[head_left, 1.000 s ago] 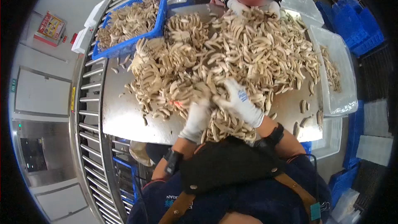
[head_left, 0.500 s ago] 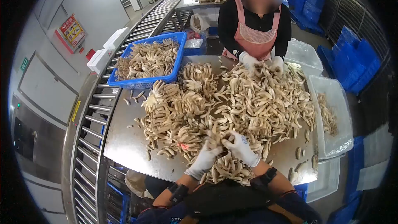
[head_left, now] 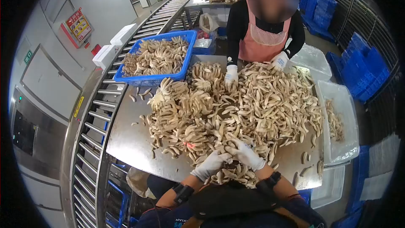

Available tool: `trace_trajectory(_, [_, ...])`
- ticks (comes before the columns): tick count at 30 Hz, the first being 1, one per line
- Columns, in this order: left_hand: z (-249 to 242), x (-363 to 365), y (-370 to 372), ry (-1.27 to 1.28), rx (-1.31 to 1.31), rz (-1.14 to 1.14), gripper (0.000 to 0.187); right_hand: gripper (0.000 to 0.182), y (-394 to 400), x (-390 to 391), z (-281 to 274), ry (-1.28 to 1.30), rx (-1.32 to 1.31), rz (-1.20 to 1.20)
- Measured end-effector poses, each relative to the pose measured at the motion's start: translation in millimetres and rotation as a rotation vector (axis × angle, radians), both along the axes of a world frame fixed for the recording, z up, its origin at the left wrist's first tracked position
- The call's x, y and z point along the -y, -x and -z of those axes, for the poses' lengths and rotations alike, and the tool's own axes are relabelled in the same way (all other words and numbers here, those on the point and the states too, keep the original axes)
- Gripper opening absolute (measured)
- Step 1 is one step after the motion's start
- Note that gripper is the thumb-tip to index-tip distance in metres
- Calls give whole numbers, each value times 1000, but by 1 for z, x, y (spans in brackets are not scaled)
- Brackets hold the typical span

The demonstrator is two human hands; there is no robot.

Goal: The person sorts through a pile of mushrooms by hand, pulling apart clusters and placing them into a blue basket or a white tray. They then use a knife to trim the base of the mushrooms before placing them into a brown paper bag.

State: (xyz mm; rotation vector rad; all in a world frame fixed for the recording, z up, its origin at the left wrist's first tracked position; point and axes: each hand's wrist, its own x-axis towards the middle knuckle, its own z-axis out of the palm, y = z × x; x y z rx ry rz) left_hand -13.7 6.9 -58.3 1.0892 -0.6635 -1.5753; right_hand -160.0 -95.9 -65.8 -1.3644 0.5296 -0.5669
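Note:
A large heap of pale brown, finger-shaped mushrooms (head_left: 274,109) covers much of a steel table (head_left: 126,141). On its left side lie clusters still joined at the base, such as this mushroom cluster (head_left: 183,105). In white gloves, my left hand (head_left: 212,164) and my right hand (head_left: 245,153) meet at the near edge of the heap. Their fingers are closed round a few mushrooms (head_left: 228,143), partly hidden by the gloves. More loose mushrooms (head_left: 236,174) lie just below my hands.
A blue basket (head_left: 185,69) full of mushrooms stands at the table's far left, beside a roller conveyor (head_left: 98,124). Opposite me a co-worker (head_left: 263,38) in a pink apron has both gloved hands at the heap. A lined white bin (head_left: 344,143) with some mushrooms stands at the right.
My hands have come closer together over the mushrooms they hold. The co-worker's hands have moved apart, one to the left and down onto the heap. The view has shifted slightly.

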Motion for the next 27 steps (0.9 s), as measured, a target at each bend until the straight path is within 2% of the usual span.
trace_trajectory(1, [-7, 0, 5, -48, 41, -21, 13, 29, 0, -2, -2, -190, 69, -41])
trace_trajectory(3, [-33, -1, 7, 14, -317, -349, 12, 30, 4, 5, -15, -338, 94, 43])
trace_trajectory(4, [-48, 6, 5, -158, -351, -393, 15, 22, 6, 3, -17, -509, 115, 121])
trace_trajectory(7, [-10, -2, 5, -71, 237, 87, 19, 20, 3, 4, -9, 109, -182, -160])
trace_trajectory(8, [-4, 5, 2, -10, 189, 43, 23, 25, 0, -3, -8, -285, 143, -40])
trace_trajectory(9, [-1, 4, -3, -114, 47, -114, 28, 27, 1, 2, -12, -274, 121, 24])
trace_trajectory(11, [-28, 13, -5, 3, -133, -335, 35, 31, 8, 10, -24, -264, 73, 157])
trace_trajectory(12, [-29, 10, -3, 9, 131, -164, 36, 32, 12, 7, -33, -383, 62, -36])
trace_trajectory(13, [-29, 7, -1, 15, 392, 12, 38, 40, 13, 3, -44, -360, -96, -216])
trace_trajectory(15, [-23, 6, 6, 166, 206, 59, 31, 48, 7, 5, -51, -196, -127, -267])
trace_trajectory(17, [-63, 17, -1, -108, 242, 10, 29, 47, 10, 9, -51, -388, 127, 1])
trace_trajectory(18, [-55, 16, -7, -16, 95, -152, 26, 48, 11, 9, -54, -500, 298, 119])
trace_trajectory(19, [-38, 19, -12, 1, 162, -243, 24, 50, 7, 5, -67, -522, 400, 185])
trace_trajectory(20, [-38, 24, -11, -7, 102, -254, 28, 49, 2, 8, -57, -477, 448, 159])
trace_trajectory(21, [-48, 30, -5, -4, 311, -185, 37, 48, -3, 12, -48, -434, 497, 132])
trace_trajectory(22, [-57, 35, 2, -2, 521, -119, 45, 55, -10, 23, -40, -380, 382, 37])
trace_trajectory(23, [-61, 45, 2, -77, 703, -95, 47, 53, -14, 39, -22, -443, 323, 18])
trace_trajectory(24, [-44, 56, -3, 116, 362, -126, 44, 48, -14, 46, -24, -483, 374, 62])
trace_trajectory(25, [-53, 61, -10, -36, 215, -52, 39, 43, -13, 53, -26, -521, 426, 106])
trace_trajectory(26, [-39, 70, -15, -41, 80, -68, 35, 47, -20, 71, -21, -351, 277, 54])
trace_trajectory(27, [-25, 75, -17, -42, -51, -87, 31, 41, -19, 79, -15, -452, 347, 98])
